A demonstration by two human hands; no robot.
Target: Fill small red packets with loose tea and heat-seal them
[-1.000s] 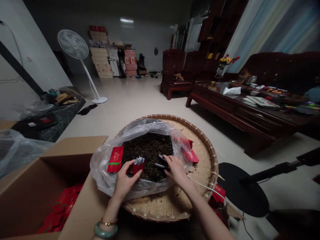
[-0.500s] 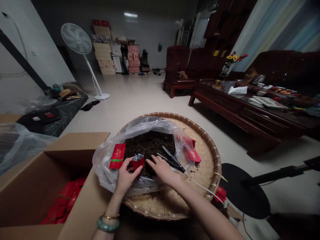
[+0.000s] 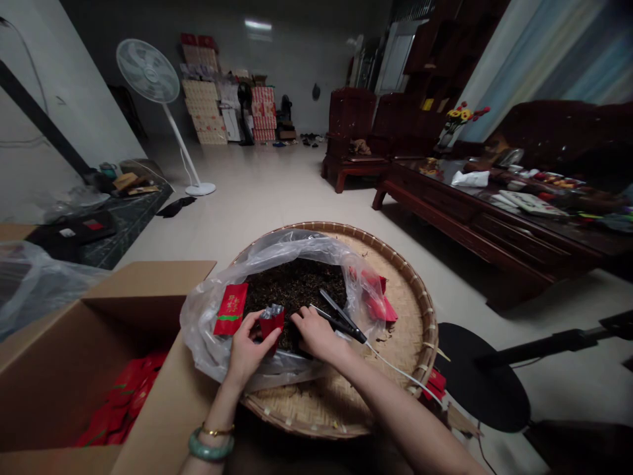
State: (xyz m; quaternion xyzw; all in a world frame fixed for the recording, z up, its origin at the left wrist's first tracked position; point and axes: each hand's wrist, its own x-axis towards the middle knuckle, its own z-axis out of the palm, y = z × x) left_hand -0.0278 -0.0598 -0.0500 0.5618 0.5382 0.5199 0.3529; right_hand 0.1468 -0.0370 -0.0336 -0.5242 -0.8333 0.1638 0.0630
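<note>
One red packet [image 3: 271, 324] partly hidden by left hand [image 3: 248, 346].

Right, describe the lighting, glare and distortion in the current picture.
Head view: dim overall, with a bright strip glaring against the dark back wall; head view again: the white fan leans, probably wide-lens stretch; same head view: left hand and red packet look fairly clear.

The left-hand grip [image 3: 250, 346] holds a red packet [image 3: 271, 325], its silver lining exposed at the top. The right-hand grip [image 3: 316, 333] is lowered to the dark loose leaves [image 3: 291, 280] inside a clear plastic bag [image 3: 200, 333]. The bag rests on a round woven tray [image 3: 408, 297]. A corded black two-armed tool [image 3: 346, 320] lies beside the right-hand grip.
</note>
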